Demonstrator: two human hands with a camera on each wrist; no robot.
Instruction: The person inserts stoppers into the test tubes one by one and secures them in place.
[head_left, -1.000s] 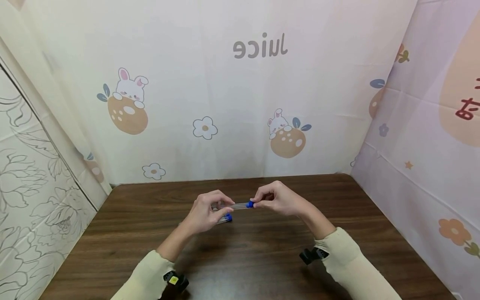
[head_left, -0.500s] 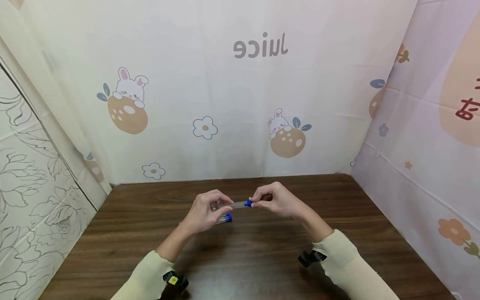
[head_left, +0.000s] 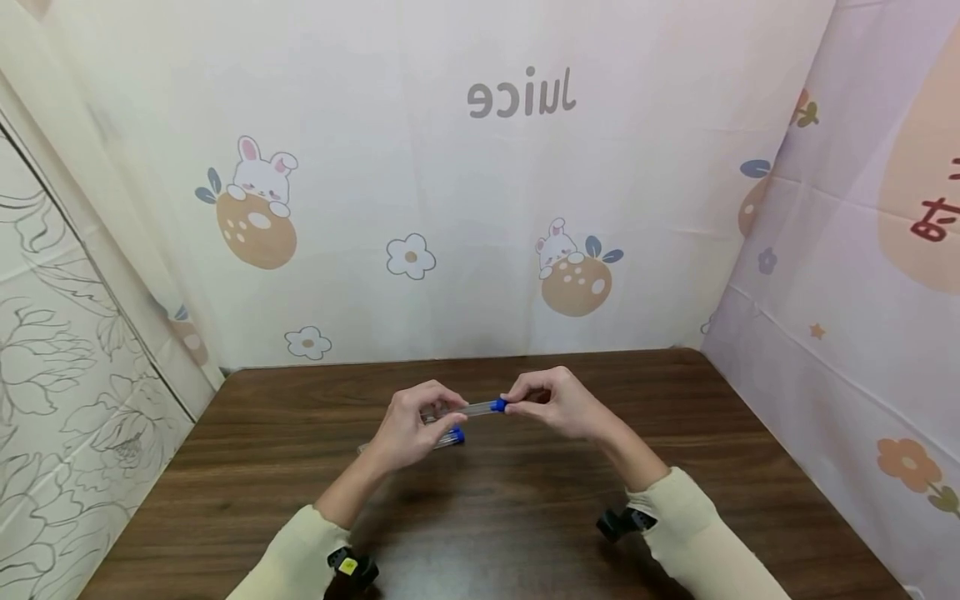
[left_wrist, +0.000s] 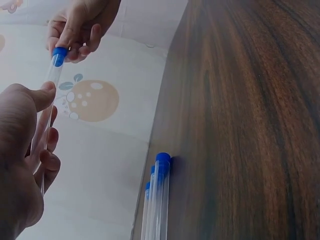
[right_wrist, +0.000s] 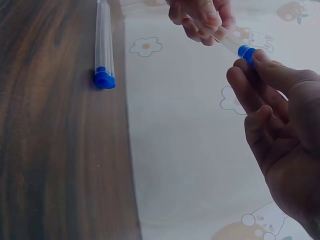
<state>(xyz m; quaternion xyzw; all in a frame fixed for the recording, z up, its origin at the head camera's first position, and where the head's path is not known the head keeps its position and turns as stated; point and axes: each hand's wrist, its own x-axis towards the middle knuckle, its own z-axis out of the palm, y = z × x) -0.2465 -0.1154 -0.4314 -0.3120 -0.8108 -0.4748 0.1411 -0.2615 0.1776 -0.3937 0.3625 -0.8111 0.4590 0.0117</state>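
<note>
My left hand (head_left: 412, 423) holds a clear test tube (head_left: 477, 409) by its body, thumb on one side and fingers curled round the other. A blue cap (head_left: 498, 405) sits on the tube's right end. In the right wrist view, the thumb and forefinger of my right hand (right_wrist: 287, 117) pinch that cap. The tube is nearly level above the table, its far end hidden by my left hand. Below it, several more blue-capped test tubes (left_wrist: 161, 200) lie side by side on the table, partly covered by my left hand in the head view.
The dark wood table (head_left: 495, 517) runs back to a printed curtain (head_left: 480, 192) behind it. More printed cloth (head_left: 840, 275) hangs along the right side, and a flower-patterned panel (head_left: 60, 400) stands on the left. Black wrist cameras sit by both sleeves.
Both hands keep their hold on the tube and its cap. The right hand and cap shift only slightly, left and then back right; the tubes on the table have not moved.
</note>
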